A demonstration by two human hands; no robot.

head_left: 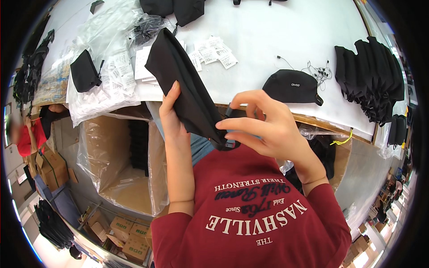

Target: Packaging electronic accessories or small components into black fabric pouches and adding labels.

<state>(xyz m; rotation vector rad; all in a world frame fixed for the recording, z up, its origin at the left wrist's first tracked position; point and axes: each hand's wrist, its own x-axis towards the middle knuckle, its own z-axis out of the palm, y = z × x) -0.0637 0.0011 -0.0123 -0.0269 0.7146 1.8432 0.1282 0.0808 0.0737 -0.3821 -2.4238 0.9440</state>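
Note:
My left hand (pixel 172 111) grips a slim black zip pouch (pixel 178 85) from its left side, thumb on top, and the pouch is tilted in front of my body. The fingers of my right hand (pixel 268 123) close on the pouch's near end, where a small strap loop (pixel 230 144) hangs. A short dark piece (pixel 229 110) shows by my right index fingertip; its kind is unclear. To the right on the white table (pixel 259 40) lies another black pouch (pixel 290 87) with a small white print. Beside that pouch is a tangle of thin black cords (pixel 319 71).
Small printed labels (pixel 214 50) and a plastic bag of labels (pixel 120 76) lie on the table. A small black pouch (pixel 85 71) rests on the bag. Black pouches (pixel 368 73) are stacked at the right edge. Below stands a plastic-lined carton (pixel 116 165). Someone in red (pixel 31 136) is far left.

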